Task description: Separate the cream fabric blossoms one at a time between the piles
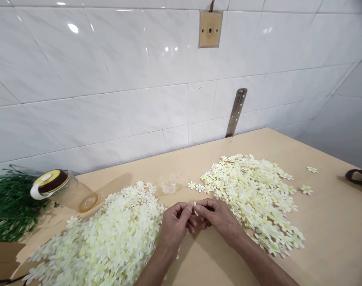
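Observation:
Low over the table's middle, my left hand (175,222) and my right hand (218,216) meet at the fingertips, both closed in a pinch. A small pale artificial flower (195,209), seen nearly edge-on, is between the right thumb and finger. What the left fingertips pinch is hidden or too small to name. Beside my left forearm lies a large heap of cream-white artificial flowers (115,234). To the right of my right hand spreads a flatter pile of pale yellow flower pieces (252,190). A small clear plastic cup (168,184) stands just beyond my hands.
At the left a clear jug (76,194) with a brown and yellow lid lies on its side beside green artificial foliage (11,206). A metal strip (236,113) leans on the tiled wall. A black strap (359,176) rests at the table's right edge.

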Demonstrator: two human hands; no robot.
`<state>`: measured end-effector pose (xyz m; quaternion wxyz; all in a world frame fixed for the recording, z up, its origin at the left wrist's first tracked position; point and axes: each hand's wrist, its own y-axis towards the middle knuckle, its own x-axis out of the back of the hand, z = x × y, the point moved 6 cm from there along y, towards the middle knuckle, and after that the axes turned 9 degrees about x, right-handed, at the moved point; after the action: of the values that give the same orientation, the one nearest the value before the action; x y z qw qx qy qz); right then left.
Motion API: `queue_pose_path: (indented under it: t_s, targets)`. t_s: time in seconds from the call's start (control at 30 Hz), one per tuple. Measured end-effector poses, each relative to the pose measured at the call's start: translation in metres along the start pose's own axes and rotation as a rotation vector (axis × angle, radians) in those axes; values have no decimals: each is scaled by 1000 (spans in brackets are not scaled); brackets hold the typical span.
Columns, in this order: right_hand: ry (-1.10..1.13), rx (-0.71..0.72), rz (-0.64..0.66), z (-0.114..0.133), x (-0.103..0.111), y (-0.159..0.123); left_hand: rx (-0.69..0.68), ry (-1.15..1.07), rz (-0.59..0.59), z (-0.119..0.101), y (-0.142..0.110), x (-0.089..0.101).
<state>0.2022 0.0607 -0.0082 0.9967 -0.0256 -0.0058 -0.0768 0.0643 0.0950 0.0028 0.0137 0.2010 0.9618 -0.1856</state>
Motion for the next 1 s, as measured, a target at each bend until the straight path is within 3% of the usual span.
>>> queue_pose_path:
  t_s: [0.23,0.5,0.7,1.0]
  targets:
    - [-73,55,-22,5,4,0,-55,57,-8,-4,-1,-3]
    - [-157,86,-51,10,8,-5,-54,18,-1,6,4,-4]
    - [-145,111,7,10,6,-4,-39,-33,-65,11,6,-4]
    - [-73,126,-33,6,4,-2,-28,-71,-77,3,-1,-6]
